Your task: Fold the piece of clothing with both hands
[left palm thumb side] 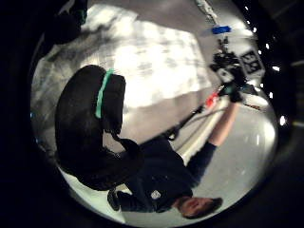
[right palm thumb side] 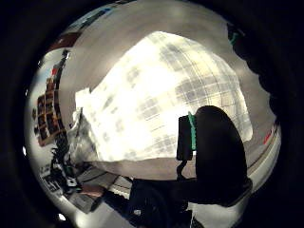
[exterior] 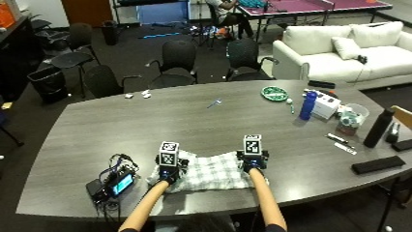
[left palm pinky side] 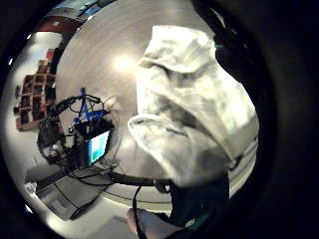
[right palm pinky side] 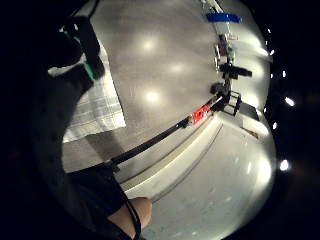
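Observation:
A white and grey plaid cloth (exterior: 209, 175) lies on the grey table (exterior: 193, 121) near its front edge. My left hand (exterior: 169, 170) is at the cloth's left side, where the fabric is bunched up. In the left little finger side palm view the cloth (left palm pinky side: 189, 114) hangs in folds close to the palm. My right hand (exterior: 252, 162) is at the cloth's far right corner. The right thumb (right palm thumb side: 213, 152) curls over the spread cloth (right palm thumb side: 156, 104), and the right fingers (right palm pinky side: 85, 45) sit on the cloth's edge (right palm pinky side: 97, 112). The left thumb (left palm thumb side: 95, 128) is curled too.
A small device with a lit screen and cables (exterior: 112, 186) sits on the table left of the cloth. A green plate (exterior: 275, 93), blue bottle (exterior: 309, 105), white box (exterior: 327, 104), black bottle (exterior: 377, 128) and black case (exterior: 378, 164) stand on the right. Chairs line the far side.

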